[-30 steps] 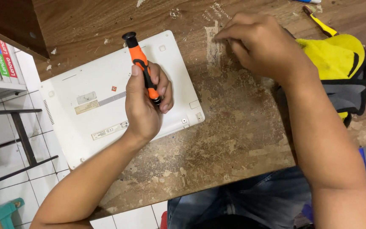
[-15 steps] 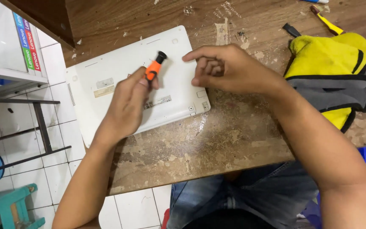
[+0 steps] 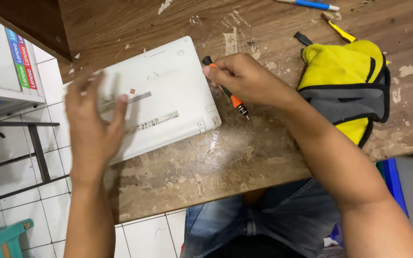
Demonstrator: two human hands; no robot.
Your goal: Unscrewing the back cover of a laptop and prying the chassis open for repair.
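The laptop (image 3: 163, 95) shows a white underside with a small red mark, a black barcode strip and a pale label. The screwdriver (image 3: 225, 91) is orange with a black cap and a black band before its silvery tip. The desk (image 3: 244, 148) is brown wood, mottled with pale worn patches and flecks of chipped finish. The pouch (image 3: 347, 91) is bright yellow with a grey panel and black trim. The pen (image 3: 307, 5) is blue and white. The floor (image 3: 39, 181) has white tiles with grey joints. The stool (image 3: 1, 241) is teal. The jeans (image 3: 273, 222) are faded blue.
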